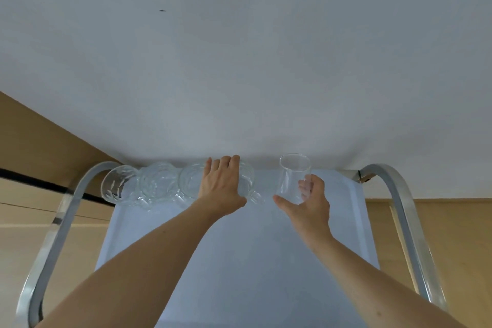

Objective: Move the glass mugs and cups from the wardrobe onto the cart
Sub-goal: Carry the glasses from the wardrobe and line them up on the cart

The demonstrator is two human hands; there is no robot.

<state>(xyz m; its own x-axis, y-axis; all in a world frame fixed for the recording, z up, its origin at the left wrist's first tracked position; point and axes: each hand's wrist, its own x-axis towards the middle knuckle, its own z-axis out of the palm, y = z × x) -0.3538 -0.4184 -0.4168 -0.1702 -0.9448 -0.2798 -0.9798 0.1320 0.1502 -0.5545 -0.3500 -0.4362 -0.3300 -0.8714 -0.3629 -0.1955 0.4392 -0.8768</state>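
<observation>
Placing step: right hand fingers gripping plain glass cup, left hand fingers clasping cut-glass mug at cart 12 o'clock; next, lower cup beside mug.

We have 1 head-worn view, looking forward and down, close over the pale blue metal-railed cart top. It faces a plain white wall.
</observation>
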